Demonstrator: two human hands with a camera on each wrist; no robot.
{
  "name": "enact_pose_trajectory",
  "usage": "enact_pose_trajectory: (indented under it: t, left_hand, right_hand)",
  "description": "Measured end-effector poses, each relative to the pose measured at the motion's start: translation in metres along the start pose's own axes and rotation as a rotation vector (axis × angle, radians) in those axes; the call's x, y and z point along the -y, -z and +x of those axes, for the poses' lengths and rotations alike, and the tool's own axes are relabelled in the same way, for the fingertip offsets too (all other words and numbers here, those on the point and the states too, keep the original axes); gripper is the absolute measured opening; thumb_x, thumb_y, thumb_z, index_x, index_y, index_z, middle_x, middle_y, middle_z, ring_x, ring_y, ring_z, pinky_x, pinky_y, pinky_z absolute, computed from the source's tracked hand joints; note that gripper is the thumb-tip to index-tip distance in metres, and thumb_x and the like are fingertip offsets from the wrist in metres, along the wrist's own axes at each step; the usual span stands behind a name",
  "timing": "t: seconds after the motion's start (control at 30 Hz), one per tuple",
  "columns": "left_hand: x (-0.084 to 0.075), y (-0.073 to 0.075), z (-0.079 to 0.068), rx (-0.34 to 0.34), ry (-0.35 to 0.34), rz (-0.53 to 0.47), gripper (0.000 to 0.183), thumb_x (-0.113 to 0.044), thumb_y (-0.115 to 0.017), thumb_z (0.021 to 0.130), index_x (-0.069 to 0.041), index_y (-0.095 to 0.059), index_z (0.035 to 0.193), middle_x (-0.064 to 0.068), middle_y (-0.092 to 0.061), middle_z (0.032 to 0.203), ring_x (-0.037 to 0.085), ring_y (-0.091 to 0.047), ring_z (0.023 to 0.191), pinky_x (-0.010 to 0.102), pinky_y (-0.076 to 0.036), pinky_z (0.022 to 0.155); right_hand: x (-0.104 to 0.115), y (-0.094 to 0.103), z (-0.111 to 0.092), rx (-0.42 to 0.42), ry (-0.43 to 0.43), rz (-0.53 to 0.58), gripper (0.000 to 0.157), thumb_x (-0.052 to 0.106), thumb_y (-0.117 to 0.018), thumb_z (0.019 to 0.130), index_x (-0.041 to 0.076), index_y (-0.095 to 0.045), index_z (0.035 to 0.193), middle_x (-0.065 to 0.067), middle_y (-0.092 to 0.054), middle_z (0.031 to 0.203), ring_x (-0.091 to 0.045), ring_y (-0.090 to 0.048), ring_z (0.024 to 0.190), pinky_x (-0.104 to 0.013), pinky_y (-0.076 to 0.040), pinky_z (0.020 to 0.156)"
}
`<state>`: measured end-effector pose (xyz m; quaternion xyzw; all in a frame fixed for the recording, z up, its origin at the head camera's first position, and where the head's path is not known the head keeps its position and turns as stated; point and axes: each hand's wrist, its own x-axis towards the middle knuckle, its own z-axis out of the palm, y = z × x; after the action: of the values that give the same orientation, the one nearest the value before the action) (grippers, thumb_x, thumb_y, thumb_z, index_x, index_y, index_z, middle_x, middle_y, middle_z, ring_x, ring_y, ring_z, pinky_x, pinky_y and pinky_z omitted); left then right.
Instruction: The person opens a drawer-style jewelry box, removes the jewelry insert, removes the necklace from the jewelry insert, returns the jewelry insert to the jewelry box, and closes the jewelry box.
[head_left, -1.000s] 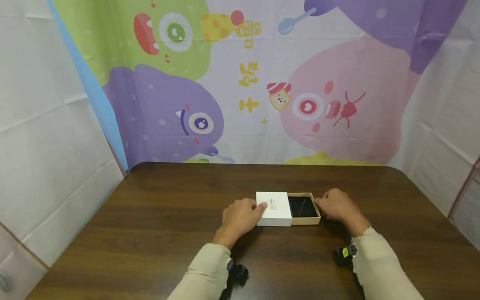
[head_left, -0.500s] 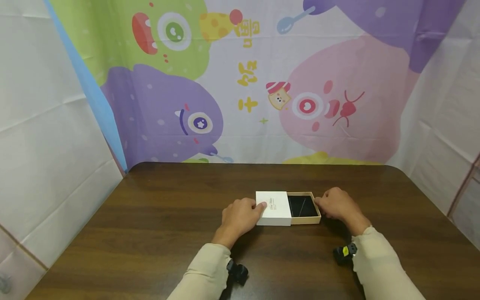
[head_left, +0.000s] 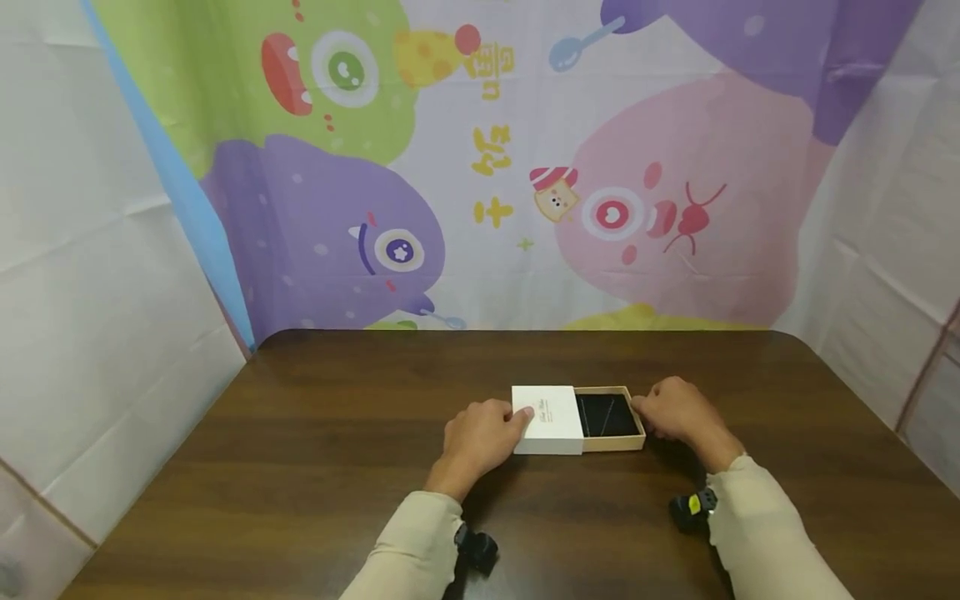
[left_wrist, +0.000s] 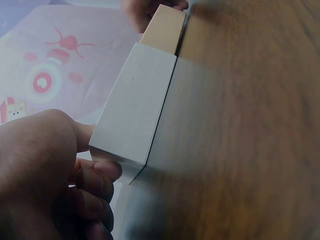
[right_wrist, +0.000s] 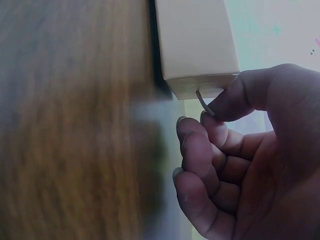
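Observation:
A white box sleeve [head_left: 551,417] with small print lies flat on the table. From its right end sticks a tan drawer [head_left: 615,444], partly pulled out. Inside the drawer is a black insert [head_left: 592,415] with a thin, chain-like line across it. My left hand [head_left: 477,435] grips the sleeve's left end, thumb on top and index finger against the end face in the left wrist view. At the opposite end, my right hand [head_left: 678,410] pinches a short pull ribbon [right_wrist: 203,103] between thumb and index finger. Its other fingers are curled. The sleeve hides the rest of the drawer.
The brown wooden table [head_left: 315,467] extends around the box on every side. Behind its far edge hangs a cartoon-print curtain [head_left: 510,283], with pale sheets at both sides. Each wrist carries a small black camera, such as the left camera [head_left: 477,550].
The drawer has slid very slightly further right out of the sleeve, along with my right hand. My left hand and the sleeve stay almost in place.

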<state>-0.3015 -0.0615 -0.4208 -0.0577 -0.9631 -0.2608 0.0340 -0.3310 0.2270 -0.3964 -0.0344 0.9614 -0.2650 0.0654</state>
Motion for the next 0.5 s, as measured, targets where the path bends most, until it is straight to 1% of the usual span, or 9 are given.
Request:
enact_pose_trajectory:
  t: [0.2, 0.5]
  left_hand:
    - [-0.0003, -0.0015, -0.0010, 0.007, -0.002, 0.003, 0.042, -0.054, -0.053, 0.099, -0.020, -0.067, 0.080, -0.006, -0.059, 0.071, 0.016, -0.054, 0.066, 0.042, -0.043, 0.067]
    - [0.0004, 0.0004, -0.0011, -0.019, 0.000, 0.002, 0.042, -0.053, -0.053, 0.099, -0.020, -0.066, 0.077, -0.006, -0.060, 0.071, 0.016, -0.055, 0.066, 0.044, -0.044, 0.070]
  right_hand:
    - [-0.0032, -0.0007, -0.0018, -0.002, 0.006, -0.006, 0.039, 0.031, -0.050, 0.097, 0.008, -0.062, 0.066, -0.003, -0.056, 0.056, -0.019, -0.054, 0.054, -0.034, -0.041, 0.053]
    - [-0.0027, -0.0008, 0.0014, -0.009, 0.005, -0.004, 0.038, 0.031, -0.051, 0.095, 0.008, -0.062, 0.068, -0.002, -0.057, 0.056, -0.019, -0.056, 0.054, -0.033, -0.042, 0.054]
